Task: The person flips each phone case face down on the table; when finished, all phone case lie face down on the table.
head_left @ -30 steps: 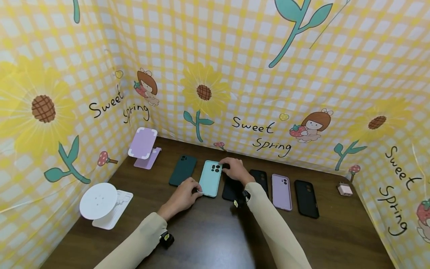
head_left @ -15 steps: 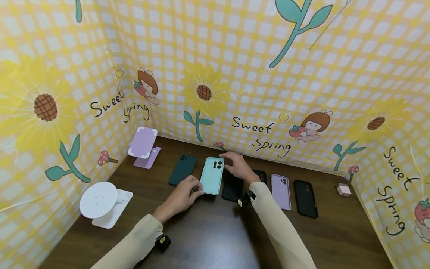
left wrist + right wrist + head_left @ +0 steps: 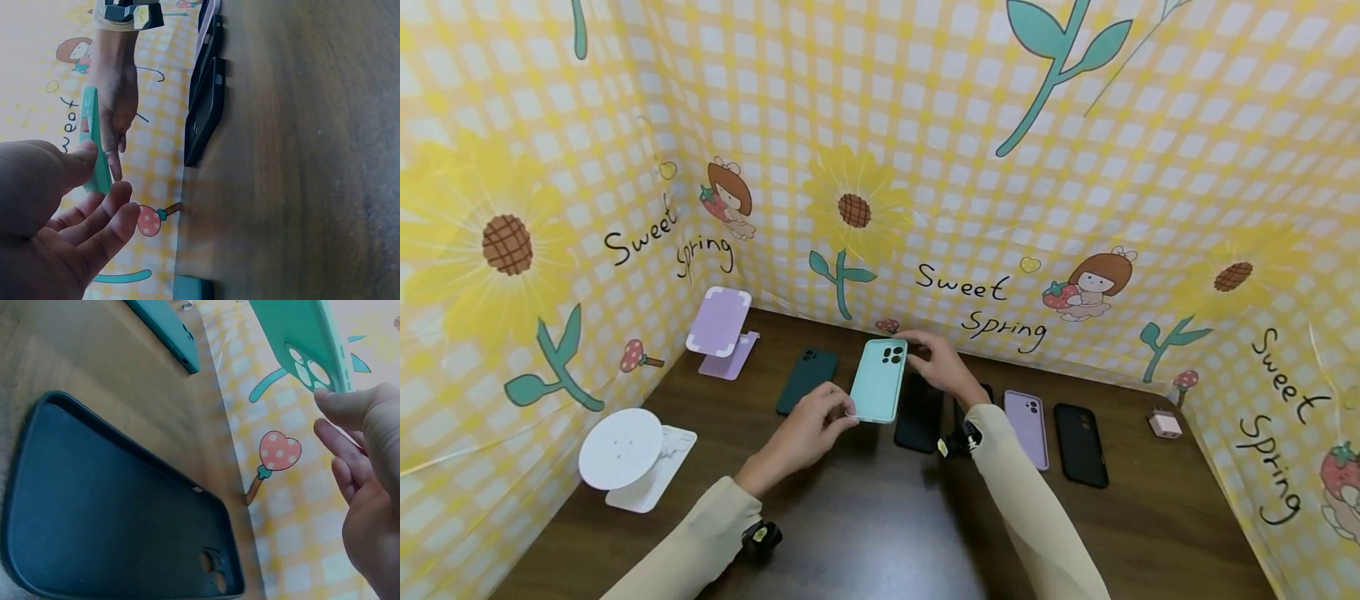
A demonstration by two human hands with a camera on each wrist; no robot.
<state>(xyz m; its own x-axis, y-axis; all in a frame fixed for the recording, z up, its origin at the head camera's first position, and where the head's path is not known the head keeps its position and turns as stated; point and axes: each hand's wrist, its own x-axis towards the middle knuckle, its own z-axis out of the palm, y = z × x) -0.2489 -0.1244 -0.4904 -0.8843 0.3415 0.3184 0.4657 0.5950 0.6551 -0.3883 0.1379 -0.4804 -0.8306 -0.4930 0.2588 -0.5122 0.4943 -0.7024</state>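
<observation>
A mint green phone case (image 3: 877,385) with camera cutouts is raised off the table, tilted, between both hands. My left hand (image 3: 805,429) pinches its lower left corner with thumb and fingers. At the upper right corner, beside the cutouts, my right hand (image 3: 942,367) pinches the case. The left wrist view catches the mint case (image 3: 91,119) edge-on, with the other hand beyond it. In the right wrist view, the thumb (image 3: 347,406) lies on the edge by the cutouts. Below the right hand lies a black phone case (image 3: 917,417), hollow side up.
A dark green phone case (image 3: 807,381) lies to the left. Rightward follow a lilac case (image 3: 1025,429) and a black case (image 3: 1081,444), then a pink-white charger plug (image 3: 1165,422). Purple (image 3: 722,321) and white (image 3: 621,450) stands occupy the left side, with patterned cloth walls around.
Both hands have lifted the mint phone case up off the table and moved it slightly right and away. The other cases have stayed in place.
</observation>
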